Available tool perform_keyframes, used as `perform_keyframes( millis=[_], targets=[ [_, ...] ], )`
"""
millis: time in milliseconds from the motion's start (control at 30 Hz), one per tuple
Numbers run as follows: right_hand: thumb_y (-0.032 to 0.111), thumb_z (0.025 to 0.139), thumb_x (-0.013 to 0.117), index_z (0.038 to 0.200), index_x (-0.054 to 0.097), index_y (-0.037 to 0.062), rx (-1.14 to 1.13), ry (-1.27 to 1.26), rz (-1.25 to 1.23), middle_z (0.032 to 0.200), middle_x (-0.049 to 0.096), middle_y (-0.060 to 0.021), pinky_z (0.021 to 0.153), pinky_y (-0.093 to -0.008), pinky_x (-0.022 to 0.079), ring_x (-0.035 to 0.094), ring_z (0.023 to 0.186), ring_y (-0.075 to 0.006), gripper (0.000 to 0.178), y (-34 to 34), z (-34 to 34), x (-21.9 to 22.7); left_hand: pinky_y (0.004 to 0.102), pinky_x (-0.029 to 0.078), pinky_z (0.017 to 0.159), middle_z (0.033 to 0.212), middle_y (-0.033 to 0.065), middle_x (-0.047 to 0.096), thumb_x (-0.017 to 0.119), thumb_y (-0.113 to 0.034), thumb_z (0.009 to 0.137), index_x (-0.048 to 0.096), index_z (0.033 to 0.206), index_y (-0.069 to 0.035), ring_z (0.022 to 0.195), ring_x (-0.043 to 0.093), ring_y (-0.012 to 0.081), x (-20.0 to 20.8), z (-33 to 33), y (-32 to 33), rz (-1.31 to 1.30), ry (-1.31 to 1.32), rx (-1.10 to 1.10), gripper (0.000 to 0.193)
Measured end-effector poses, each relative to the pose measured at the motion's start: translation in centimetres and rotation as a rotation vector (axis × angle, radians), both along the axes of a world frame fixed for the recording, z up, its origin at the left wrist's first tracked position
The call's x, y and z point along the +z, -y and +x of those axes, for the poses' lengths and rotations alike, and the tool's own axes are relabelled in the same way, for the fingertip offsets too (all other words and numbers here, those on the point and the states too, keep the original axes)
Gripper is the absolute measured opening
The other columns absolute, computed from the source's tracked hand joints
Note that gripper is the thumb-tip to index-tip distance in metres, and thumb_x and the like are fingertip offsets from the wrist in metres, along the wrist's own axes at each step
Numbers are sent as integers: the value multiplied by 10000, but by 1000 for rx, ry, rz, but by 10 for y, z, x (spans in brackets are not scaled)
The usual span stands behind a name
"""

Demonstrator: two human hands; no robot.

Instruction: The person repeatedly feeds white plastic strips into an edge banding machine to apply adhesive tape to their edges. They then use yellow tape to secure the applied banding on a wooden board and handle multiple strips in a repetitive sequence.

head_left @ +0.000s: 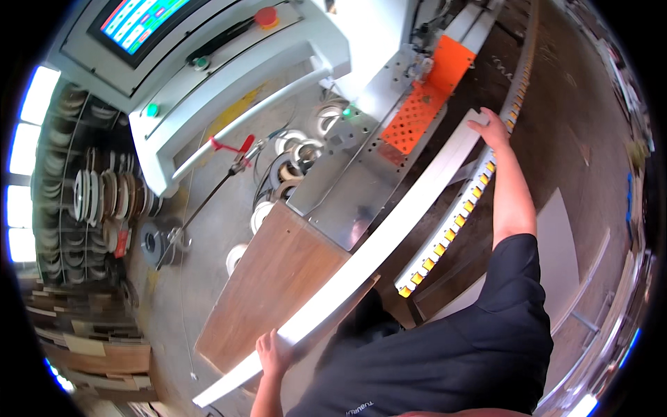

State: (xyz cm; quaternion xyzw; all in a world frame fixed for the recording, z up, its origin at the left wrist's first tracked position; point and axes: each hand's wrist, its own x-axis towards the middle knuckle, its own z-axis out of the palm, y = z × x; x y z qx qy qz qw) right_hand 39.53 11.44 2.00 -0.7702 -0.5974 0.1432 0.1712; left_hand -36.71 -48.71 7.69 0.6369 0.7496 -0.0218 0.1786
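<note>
A long, narrow white board (pixel 389 260) runs slantwise across the view, from low on the left up to the right. My left hand (pixel 273 354) grips its edge near the lower end, fingers curled over it. Close to the upper end, my right hand (pixel 493 131) is closed on the same board, with the arm stretched out. The board passes over a brown wood-grain panel (pixel 274 278) and alongside a machine's shiny metal table (pixel 340 187). Just right of the board lies a support rail with yellow rollers (pixel 450 235).
An orange perforated guard (pixel 431 97) sits on the machine. Its grey-white control panel (pixel 167 76) has a lit screen, a red knob and a white handrail (pixel 250 121). Rolls of edging tape (pixel 299 149) lie on the floor; more fill a rack (pixel 104 191). A pale panel (pixel 549 243) lies right.
</note>
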Motion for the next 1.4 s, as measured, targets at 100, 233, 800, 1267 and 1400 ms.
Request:
perform_keyframes(
  millis=[100, 233, 800, 1267, 1400],
  targets=[
    [397, 950, 887, 1514, 669, 62, 149, -97, 93, 1449, 732, -137, 1171, -387, 501, 663, 1345, -248, 691, -16, 19, -46, 589, 412, 1227, 1466, 233, 558, 933, -179, 717, 517, 1592, -65, 1401, 509, 469, 7, -5, 1, -106, -3, -29, 975],
    [349, 1052, 783, 1571, 611, 2, 276, -224, 64, 1585, 644, -171, 1280, -393, 394, 569, 1483, -278, 648, -28, 96, -91, 553, 417, 1253, 1524, 229, 558, 826, -121, 802, 484, 1634, -61, 1441, 511, 458, 24, -17, -27, -128, 74, -71, 902],
    [501, 1094, 705, 1612, 566, 20, 386, -84, 65, 1663, 568, -170, 1295, -399, 364, 520, 1538, -300, 721, -60, 106, -111, 501, 421, 1261, 1558, 187, 553, 790, -104, 832, 460, 1664, -35, 1469, 507, 388, 22, -30, -6, -184, 29, 32, 898],
    [444, 1138, 641, 1634, 496, 3, 238, -133, 455, 1730, 469, -226, 1328, -449, 335, 427, 1618, -374, 680, 136, -130, -21, 501, 407, 1274, 1593, 229, 505, 851, -109, 844, 390, 1699, -14, 1470, 475, 434, 5, -55, 30, -101, 24, -4, 976],
    [184, 1169, 590, 1460, 700, 50, 182, -506, 475, 1527, 709, -116, 1189, -394, 506, 679, 1385, -258, 339, 359, -253, 34, 556, 377, 1282, 1642, 207, 478, 903, -165, 818, 389, 1697, -18, 1501, 454, 443, 8, -41, 28, 74, 33, -160, 1028]
  ],
)
